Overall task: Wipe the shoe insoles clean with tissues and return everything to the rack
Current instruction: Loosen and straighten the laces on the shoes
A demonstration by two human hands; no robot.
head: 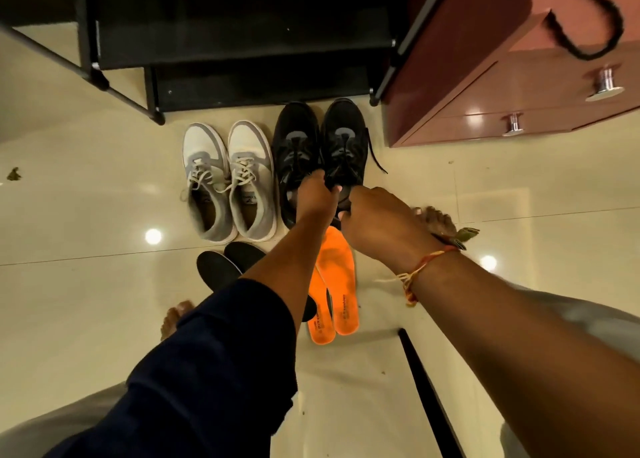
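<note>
Black shoe (346, 135), at 6 o'clock of the rack (242, 41), is grasped at its opening by the left hand (317, 194) and right hand (374, 222), with two orange insoles (337, 284) lying on the floor (86, 284) at its 6 o'clock.

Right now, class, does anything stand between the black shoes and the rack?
Nothing visible does. The black shoes point toes-first just before the rack, only bare floor between; the left hand and right hand grip one.

left hand (317, 194) and right hand (377, 222) grip the opening of a black shoe (344, 135) | orange insoles (337, 284) on floor (104, 301) below the hands | white shoes (227, 180) further left | rack (242, 24) behind
</note>
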